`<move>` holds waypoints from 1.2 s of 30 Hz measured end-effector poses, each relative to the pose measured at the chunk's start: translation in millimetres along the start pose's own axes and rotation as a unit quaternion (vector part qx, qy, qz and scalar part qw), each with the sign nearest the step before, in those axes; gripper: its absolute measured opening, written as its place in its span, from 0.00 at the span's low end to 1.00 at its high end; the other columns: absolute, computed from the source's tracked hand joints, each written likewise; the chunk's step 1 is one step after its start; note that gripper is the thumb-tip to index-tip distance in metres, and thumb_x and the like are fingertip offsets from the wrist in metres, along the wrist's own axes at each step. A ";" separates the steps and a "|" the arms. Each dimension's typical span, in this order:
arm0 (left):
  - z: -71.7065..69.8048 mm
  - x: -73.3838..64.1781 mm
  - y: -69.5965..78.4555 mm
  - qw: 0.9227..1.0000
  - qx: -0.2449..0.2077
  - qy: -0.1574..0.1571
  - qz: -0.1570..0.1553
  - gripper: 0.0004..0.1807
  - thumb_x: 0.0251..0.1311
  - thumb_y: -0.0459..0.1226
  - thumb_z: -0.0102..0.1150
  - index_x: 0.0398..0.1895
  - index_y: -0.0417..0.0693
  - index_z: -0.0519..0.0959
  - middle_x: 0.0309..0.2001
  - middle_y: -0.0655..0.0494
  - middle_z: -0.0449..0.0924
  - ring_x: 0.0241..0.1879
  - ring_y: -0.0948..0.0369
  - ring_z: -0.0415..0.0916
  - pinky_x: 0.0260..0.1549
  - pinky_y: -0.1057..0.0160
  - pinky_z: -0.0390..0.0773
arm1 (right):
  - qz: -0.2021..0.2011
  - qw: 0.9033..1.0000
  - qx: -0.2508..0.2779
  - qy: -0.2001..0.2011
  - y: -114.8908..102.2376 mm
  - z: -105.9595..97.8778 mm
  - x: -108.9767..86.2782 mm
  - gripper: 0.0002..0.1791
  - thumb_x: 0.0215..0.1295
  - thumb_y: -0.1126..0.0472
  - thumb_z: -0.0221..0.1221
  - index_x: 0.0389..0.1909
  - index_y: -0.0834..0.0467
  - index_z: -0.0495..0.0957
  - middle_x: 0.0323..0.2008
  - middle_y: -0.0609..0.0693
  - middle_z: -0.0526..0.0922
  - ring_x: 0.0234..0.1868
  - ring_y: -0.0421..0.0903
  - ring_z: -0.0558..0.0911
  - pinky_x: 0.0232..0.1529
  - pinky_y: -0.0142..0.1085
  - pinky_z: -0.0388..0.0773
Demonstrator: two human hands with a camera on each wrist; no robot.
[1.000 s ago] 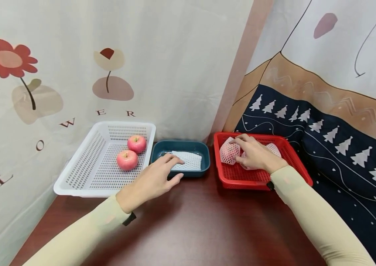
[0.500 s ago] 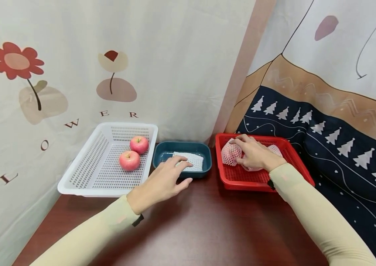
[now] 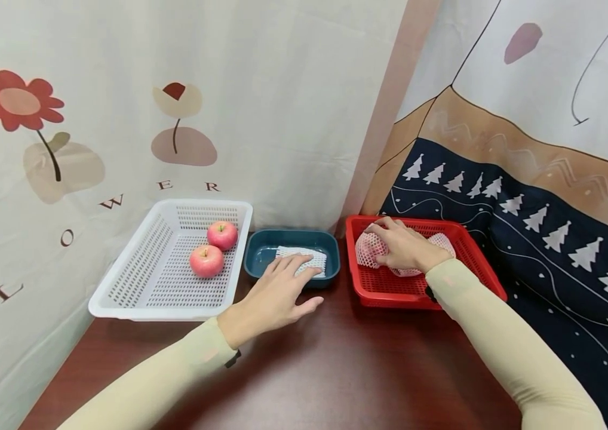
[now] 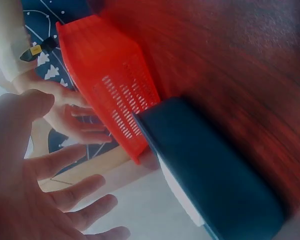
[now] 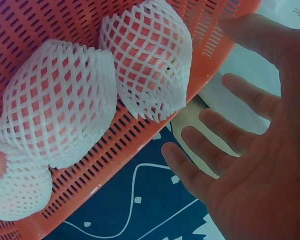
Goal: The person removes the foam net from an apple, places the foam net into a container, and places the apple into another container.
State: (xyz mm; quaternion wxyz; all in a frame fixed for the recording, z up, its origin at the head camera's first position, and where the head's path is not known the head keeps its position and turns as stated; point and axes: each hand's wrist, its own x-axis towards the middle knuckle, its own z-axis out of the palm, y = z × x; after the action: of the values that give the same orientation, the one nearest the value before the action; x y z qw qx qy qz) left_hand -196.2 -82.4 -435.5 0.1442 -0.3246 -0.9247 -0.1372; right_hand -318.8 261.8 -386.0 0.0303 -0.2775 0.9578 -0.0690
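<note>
The left hand (image 3: 276,298) is held spread at lower centre, the right hand (image 3: 405,245) likewise at centre right; the nearest netted apple (image 3: 368,249) is probably best cupped gently.

Head view: bright, even, fairly crisp. Pale sheen on the counter (image 3: 347,382); soft-edged shadow below the left grip (image 3: 274,295), darker patch under the red basket (image 3: 390,298). Wide lens, sleeves (image 3: 505,343) stretched toward the lower corners. Left wrist view: dimmer, hazy, palm shaded, counter grain soft, upper right darkest. Right wrist view: cool cast, right grip (image 5: 260,175) in shadow; netted apples (image 5: 60,105) paler, mesh readable, slightly soft.
</note>
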 end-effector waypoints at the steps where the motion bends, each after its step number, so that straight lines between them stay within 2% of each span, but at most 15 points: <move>1: 1.6 0.7 0.6 1.000 0.000 -0.001 0.001 0.35 0.78 0.60 0.71 0.79 0.56 0.82 0.81 0.43 0.79 0.80 0.42 0.77 0.80 0.24 0.75 | -0.001 1.000 -0.001 -0.001 0.2 0.7 1.1 0.39 0.74 0.57 0.76 0.84 0.53 0.76 0.84 0.66 0.70 0.82 0.73 0.74 0.79 0.77 0.76; 10: 9.4 11.4 7.7 1.000 -0.006 -0.024 -0.006 0.37 0.79 0.63 0.68 0.83 0.59 0.79 0.84 0.45 0.76 0.83 0.44 0.74 0.83 0.26 0.73 | 0.003 1.000 -0.004 -0.020 1.8 1.5 8.5 0.44 0.71 0.59 0.78 0.86 0.53 0.73 0.84 0.64 0.70 0.81 0.70 0.74 0.81 0.75 0.76; 16: 16.0 18.0 12.5 1.000 -0.002 -0.026 -0.005 0.37 0.80 0.64 0.66 0.84 0.58 0.79 0.85 0.44 0.75 0.84 0.43 0.73 0.83 0.26 0.73 | 0.000 0.999 0.001 -0.040 1.6 3.5 12.8 0.48 0.68 0.59 0.81 0.87 0.53 0.72 0.86 0.64 0.69 0.84 0.71 0.71 0.82 0.77 0.72; 20: 20.6 23.1 15.9 0.999 -0.005 -0.032 -0.002 0.38 0.81 0.64 0.65 0.84 0.58 0.78 0.85 0.44 0.74 0.84 0.43 0.73 0.83 0.28 0.74 | -0.007 0.999 -0.013 -0.053 3.9 6.5 16.4 0.49 0.67 0.58 0.82 0.88 0.53 0.72 0.87 0.64 0.69 0.87 0.71 0.68 0.83 0.80 0.69; 25: 24.8 29.2 21.4 0.999 -0.011 -0.051 -0.015 0.40 0.80 0.65 0.64 0.87 0.60 0.76 0.88 0.46 0.70 0.86 0.45 0.70 0.86 0.30 0.72 | -0.020 0.997 -0.031 -0.070 6.3 9.8 18.8 0.51 0.63 0.58 0.83 0.88 0.51 0.73 0.88 0.63 0.68 0.89 0.70 0.65 0.84 0.81 0.66; 32: 32.2 36.9 27.8 0.997 -0.020 -0.066 -0.024 0.41 0.80 0.65 0.64 0.88 0.60 0.74 0.90 0.46 0.68 0.88 0.43 0.67 0.87 0.30 0.70 | -0.053 0.994 -0.064 -0.078 13.0 15.0 24.3 0.54 0.62 0.58 0.85 0.88 0.49 0.71 0.87 0.64 0.67 0.89 0.70 0.64 0.82 0.79 0.71; 36: 36.2 41.0 31.5 0.997 -0.022 -0.073 -0.024 0.41 0.81 0.66 0.62 0.89 0.60 0.73 0.92 0.46 0.66 0.90 0.41 0.65 0.87 0.29 0.70 | -0.058 0.992 -0.080 -0.081 16.7 16.3 24.7 0.55 0.59 0.59 0.87 0.87 0.48 0.71 0.88 0.65 0.67 0.90 0.71 0.62 0.81 0.79 0.71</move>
State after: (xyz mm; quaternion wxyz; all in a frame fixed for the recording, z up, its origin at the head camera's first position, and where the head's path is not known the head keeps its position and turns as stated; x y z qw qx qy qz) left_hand -213.2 -23.1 -449.2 0.0658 -0.3144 -0.9371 -0.1366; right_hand -346.9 260.7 -405.0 0.0811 -0.3386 0.9370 0.0286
